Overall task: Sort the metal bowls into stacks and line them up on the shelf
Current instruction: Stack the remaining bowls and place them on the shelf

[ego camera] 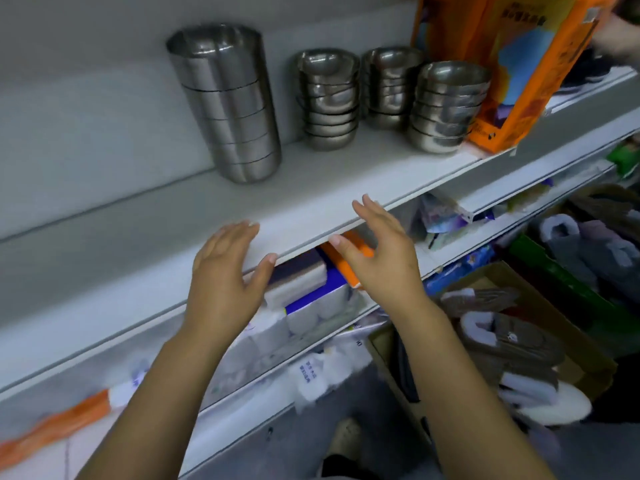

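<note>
A tall stack of deep metal bowls (228, 105) stands on the white shelf (311, 188) at the left. To its right stand three shorter stacks of small metal bowls: one (329, 98) in the middle, one (389, 86) further back, one (445, 107) at the right beside an orange box. My left hand (225, 275) and my right hand (377, 251) hover in front of the shelf's front edge, palms facing each other, fingers spread. Neither hand holds or touches a bowl.
An orange box (512, 71) stands at the shelf's right end, touching the rightmost stack. Lower shelves hold tissue packs (311, 299) and packets. Cardboard boxes of slippers (509, 341) sit on the floor at the right. Another person's hand (620, 32) shows at the top right corner.
</note>
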### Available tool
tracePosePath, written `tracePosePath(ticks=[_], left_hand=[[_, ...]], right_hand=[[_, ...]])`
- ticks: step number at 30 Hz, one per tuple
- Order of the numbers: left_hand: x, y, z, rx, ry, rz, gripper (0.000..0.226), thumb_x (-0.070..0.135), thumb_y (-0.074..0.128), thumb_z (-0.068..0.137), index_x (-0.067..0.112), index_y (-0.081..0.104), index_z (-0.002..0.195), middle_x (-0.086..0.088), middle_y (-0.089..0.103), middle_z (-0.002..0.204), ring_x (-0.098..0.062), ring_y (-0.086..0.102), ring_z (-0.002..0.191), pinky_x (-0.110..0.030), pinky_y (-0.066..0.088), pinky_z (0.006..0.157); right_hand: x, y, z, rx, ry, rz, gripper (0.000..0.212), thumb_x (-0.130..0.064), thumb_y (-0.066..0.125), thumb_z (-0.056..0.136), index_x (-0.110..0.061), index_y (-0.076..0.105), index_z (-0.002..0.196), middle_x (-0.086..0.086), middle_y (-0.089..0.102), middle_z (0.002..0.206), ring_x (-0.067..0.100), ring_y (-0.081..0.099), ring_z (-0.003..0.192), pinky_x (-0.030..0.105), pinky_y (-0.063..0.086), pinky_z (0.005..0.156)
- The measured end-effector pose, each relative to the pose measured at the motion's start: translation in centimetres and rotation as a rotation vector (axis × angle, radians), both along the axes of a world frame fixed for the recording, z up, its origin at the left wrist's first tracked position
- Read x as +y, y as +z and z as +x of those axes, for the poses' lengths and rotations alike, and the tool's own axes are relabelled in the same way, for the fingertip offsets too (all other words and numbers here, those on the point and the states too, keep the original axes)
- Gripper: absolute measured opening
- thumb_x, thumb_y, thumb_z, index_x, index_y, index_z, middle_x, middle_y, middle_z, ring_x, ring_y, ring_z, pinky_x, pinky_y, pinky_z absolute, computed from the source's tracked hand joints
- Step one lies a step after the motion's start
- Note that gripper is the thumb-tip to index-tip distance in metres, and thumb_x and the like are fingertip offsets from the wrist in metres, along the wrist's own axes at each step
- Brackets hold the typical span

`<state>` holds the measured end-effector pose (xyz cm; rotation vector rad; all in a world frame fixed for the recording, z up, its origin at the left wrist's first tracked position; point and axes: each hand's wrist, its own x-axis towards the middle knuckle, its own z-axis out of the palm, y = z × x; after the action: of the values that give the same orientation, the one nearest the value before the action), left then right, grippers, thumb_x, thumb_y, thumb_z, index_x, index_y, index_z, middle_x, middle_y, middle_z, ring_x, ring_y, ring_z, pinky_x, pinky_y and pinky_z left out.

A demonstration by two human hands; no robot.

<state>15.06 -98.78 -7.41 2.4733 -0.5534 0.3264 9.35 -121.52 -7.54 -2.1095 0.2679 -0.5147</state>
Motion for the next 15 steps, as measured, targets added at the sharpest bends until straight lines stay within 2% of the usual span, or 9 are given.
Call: tracePosePath(ticks=[4,8,10,13,15], left_hand=[[9.2,0.0,-5.1,-0.010,0.158,-0.023,0.055,0.046,0.056,0.094,0.010,0.063,0.135,-0.013,0.061,0.142,-0.034,0.051,0.137,-0.052,0.039,0.114],[18.3,-0.3,-11.8,0.039,0.336,-0.058,0.053,0.042,0.058,0.093,0.011,0.062,0.136,-0.010,0.059,0.144,-0.030,0.045,0.143,-0.050,0.036,0.117],[22.6,-0.5,-15.3,0.045,0.430,-0.067,0.053,0.041,0.059,0.092,0.011,0.062,0.135,-0.010,0.060,0.143,-0.030,0.046,0.141,-0.049,0.037,0.117],[28.0,-0.2,-19.2,0.047,0.557,-0.088,0.054,0.039,0.059,0.091,0.008,0.062,0.135,-0.012,0.061,0.141,-0.034,0.050,0.136,-0.050,0.039,0.114],[31.6,0.3,-21.2,0.025,0.640,-0.086,0.053,0.039,0.059,0.092,0.009,0.061,0.135,-0.013,0.062,0.140,-0.035,0.052,0.134,-0.051,0.041,0.112]], right_hand=[[9.5,0.4,-1.3,-0.021,0.168,-0.020,0.062,-0.037,0.077,0.088,-0.017,0.057,0.143,-0.001,0.045,0.156,0.011,0.036,0.146,0.023,0.029,0.119],[18.9,0.1,-4.2,0.017,0.356,-0.043,0.061,-0.040,0.073,0.090,-0.023,0.054,0.145,-0.008,0.041,0.158,0.006,0.031,0.146,0.013,0.021,0.114],[23.1,-0.1,-5.8,0.019,0.441,-0.061,0.059,-0.039,0.072,0.091,-0.023,0.054,0.145,-0.007,0.041,0.158,0.007,0.030,0.147,0.010,0.018,0.113],[28.2,0.1,-7.2,0.008,0.534,-0.085,0.057,-0.037,0.074,0.090,-0.020,0.057,0.142,-0.004,0.045,0.156,0.011,0.034,0.146,-0.001,0.012,0.107],[31.6,0.5,-7.6,-0.006,0.598,-0.113,0.056,-0.038,0.074,0.090,-0.020,0.058,0.141,-0.004,0.046,0.155,0.012,0.035,0.146,-0.003,0.010,0.106]])
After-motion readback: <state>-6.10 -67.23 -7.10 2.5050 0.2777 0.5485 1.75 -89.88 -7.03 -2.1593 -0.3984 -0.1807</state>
